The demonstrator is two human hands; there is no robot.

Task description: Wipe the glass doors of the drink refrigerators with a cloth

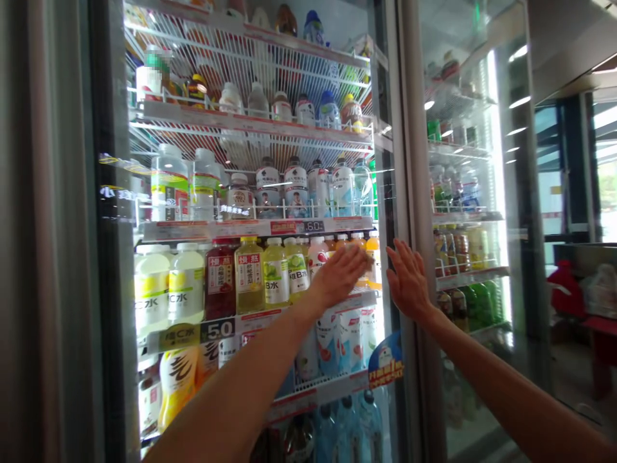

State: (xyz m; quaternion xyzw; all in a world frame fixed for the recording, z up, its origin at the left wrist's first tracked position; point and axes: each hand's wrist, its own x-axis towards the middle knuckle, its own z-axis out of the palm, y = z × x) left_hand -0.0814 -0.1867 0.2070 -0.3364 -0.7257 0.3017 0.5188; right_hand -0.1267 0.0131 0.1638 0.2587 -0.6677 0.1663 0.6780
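Note:
I face a drinks cooler with glass doors. My left hand (340,273) lies flat and open against the glass door (385,193), fingers stretched to the right, in front of a row of bottles (263,273) on the middle shelf. My right hand (407,280) is open too, palm pressed near the door's right edge beside the grey door frame (409,161). Neither hand holds anything. Both forearms reach up from the lower edge of the view.
Wire shelves (250,122) carry several rows of bottled drinks with price strips (294,226). A second cooler door (467,193) stands to the right. A dark frame (110,257) borders the left side. Farther right is a shop interior with a red object (569,283).

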